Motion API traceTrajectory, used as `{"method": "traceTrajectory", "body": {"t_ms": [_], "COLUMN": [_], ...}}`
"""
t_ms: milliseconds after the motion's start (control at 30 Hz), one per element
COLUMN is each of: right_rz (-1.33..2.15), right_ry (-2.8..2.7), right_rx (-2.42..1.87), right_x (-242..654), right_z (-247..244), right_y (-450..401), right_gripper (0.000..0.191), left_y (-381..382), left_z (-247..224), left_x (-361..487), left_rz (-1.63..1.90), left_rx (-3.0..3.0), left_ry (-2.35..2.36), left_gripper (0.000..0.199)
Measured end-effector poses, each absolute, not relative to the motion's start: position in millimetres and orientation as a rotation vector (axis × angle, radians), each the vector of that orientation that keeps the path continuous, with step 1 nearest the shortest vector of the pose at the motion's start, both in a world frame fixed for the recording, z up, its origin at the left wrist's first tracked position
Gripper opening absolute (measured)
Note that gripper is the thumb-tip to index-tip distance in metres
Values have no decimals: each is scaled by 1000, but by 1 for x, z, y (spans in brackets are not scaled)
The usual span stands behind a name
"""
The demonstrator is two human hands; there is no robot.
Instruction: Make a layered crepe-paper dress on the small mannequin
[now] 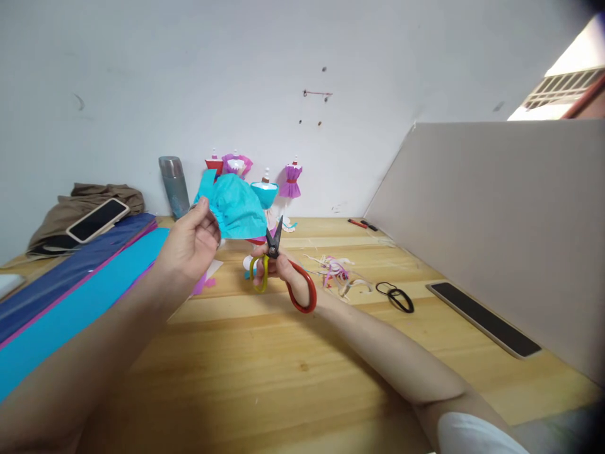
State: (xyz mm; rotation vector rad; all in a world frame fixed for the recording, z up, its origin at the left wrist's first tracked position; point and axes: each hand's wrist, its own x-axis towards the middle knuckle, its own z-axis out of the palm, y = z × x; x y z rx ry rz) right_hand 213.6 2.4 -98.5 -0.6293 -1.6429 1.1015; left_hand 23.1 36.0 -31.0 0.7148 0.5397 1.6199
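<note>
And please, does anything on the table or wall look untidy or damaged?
Yes. Thin strips lie tangled on the table, right of the scissors, like uncleared scraps. Dark spots, perhaps holes, and a reddish line mar the pale wall.

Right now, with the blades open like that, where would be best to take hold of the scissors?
Probably by the red loop and yellow loop, coming from the near side, below. The scissors have their dark blades parted and pointing up and away, beside the turquoise piece, so the loop end looks safest. The right hand grips them there.
</note>
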Motion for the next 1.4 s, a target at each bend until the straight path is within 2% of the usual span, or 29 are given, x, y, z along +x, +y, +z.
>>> {"method": "traceTrajectory", "body": {"t_ms": [333, 533, 833, 1067, 1233, 1400], "right_rz": [1075, 1173, 1280, 1148, 1049, 978], "right_ry": [-1788, -1731, -1635, -1713, -1731, -1751], "right_rx": [-649, -692, -621, -663, -701, -722], "right_x": [211, 207, 206, 207, 209, 209], "right_z": [-113, -116, -119, -113, -111, -111], "right_y": [-1, -2, 0, -2, -3, -2], "right_gripper": [62, 60, 57, 63, 60, 59], "left_y": [37, 44, 36, 33, 33, 39], "left_z": [-25, -35, -27, -26, -29, -38], "left_x": [28, 23, 29, 32, 34, 30], "left_rz": [1627, 1625, 1603, 1582, 1535, 1491], "left_rx": [503, 736, 555, 552, 532, 576], "left_ry": [558, 539, 491, 501, 548, 534], "left_gripper": [26, 14, 26, 25, 30, 17]}}
